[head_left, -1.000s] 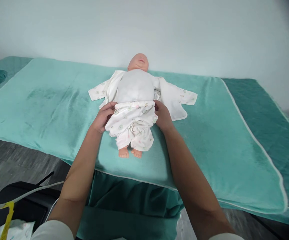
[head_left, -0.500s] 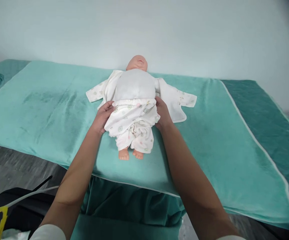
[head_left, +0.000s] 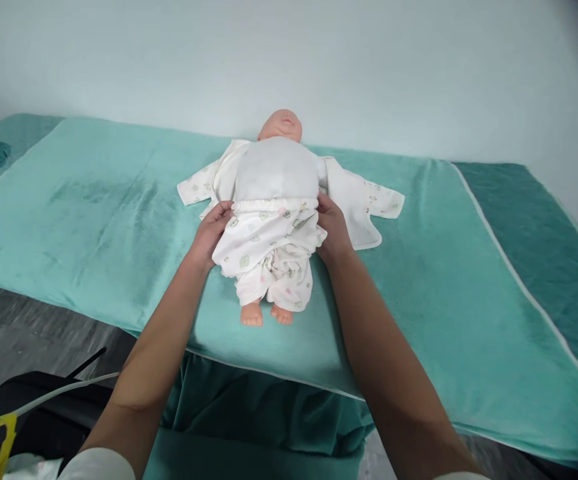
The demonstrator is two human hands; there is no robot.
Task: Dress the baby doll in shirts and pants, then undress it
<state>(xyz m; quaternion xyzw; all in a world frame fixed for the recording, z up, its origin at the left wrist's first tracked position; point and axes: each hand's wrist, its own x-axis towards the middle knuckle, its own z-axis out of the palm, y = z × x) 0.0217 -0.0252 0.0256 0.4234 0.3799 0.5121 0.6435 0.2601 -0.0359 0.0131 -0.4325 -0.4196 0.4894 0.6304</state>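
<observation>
A baby doll lies on its back, head toward the wall and bare feet toward me. White patterned baby pants cover its legs and reach the waist, bunched at the crotch. My left hand grips the waistband at the left side, its fingertips partly behind the fabric. On the opposite side my right hand holds the waistband too, with its fingertips hidden by cloth and the doll. Beneath the doll a white baby shirt is spread, both patterned sleeves stretched outward and the front lying open.
The doll rests on a bed with a green velvety cover that has white piping. A pale wall stands behind it. At the lower left are a black object, a whitish tube and a yellow strip. Green cloth hangs below the bed's front edge.
The view has shifted slightly, so the doll and clothes appear a little further right. Both hands keep their hold at the waistband, which sits at about the same height.
</observation>
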